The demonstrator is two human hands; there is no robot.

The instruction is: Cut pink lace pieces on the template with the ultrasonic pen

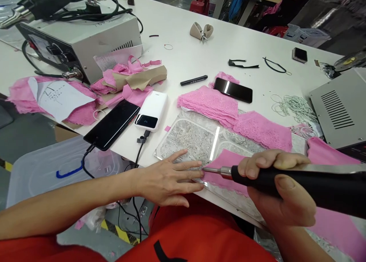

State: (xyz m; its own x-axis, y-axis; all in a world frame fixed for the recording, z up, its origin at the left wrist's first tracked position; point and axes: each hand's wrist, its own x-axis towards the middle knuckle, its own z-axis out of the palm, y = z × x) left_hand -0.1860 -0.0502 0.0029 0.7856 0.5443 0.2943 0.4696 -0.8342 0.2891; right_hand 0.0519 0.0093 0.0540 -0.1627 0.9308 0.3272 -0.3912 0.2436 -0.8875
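My left hand [174,176] lies flat with its fingers spread on the clear-edged template board [188,134] at the table's front edge. My right hand [281,189] is wrapped round a black handheld tool [328,184] with a narrow metal tip, which looks like an ultrasonic welding handpiece. Its tip reaches the corner of a pink fabric piece [228,159], close to my left fingertips. A stack of pink lace pieces [210,104] rests on the far side of the board, beside another lace piece [264,130]. More pink fabric [337,231] extends under my right forearm.
A grey machine box [105,45] stands at the left, another grey box [340,106] at the right. A phone [111,125] and white power bank [151,109] lie left, cables hanging down. Another phone [233,90], a pen [193,80] and elastic cords [297,107] lie beyond.
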